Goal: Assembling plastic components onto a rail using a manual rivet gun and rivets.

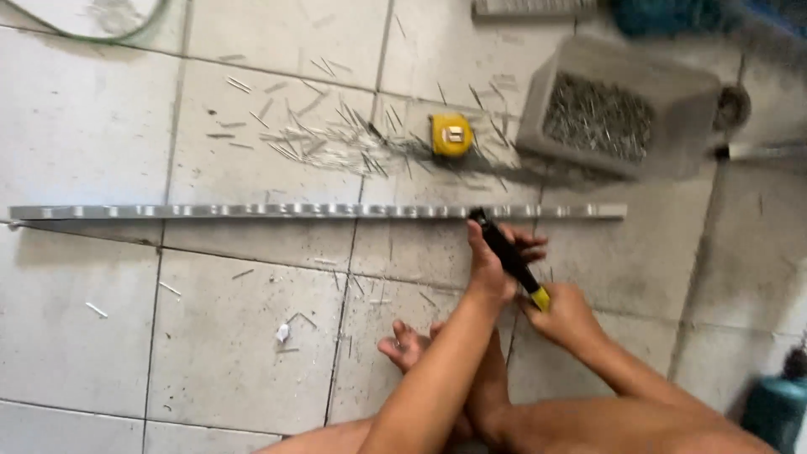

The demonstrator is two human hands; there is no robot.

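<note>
Bare foot (pixel 408 345) was rested on tile | left hand (pixel 492 265) was curled beside metal strip (pixel 319 211) | right hand (pixel 561 313) was closed around black tool (pixel 508 256) | tip was best kept square on strip.

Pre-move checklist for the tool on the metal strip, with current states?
1. Long silver metal strip flat on the tiled floor: ok.
2. Black tool with yellow-ended handle tip at strip edge: ok.
3. Right hand grip on handle: ok.
4. Left hand steadying tool shaft: ok.
5. Exact tip seating: cannot tell.
6. Bare foot apart from strip: ok.
</note>
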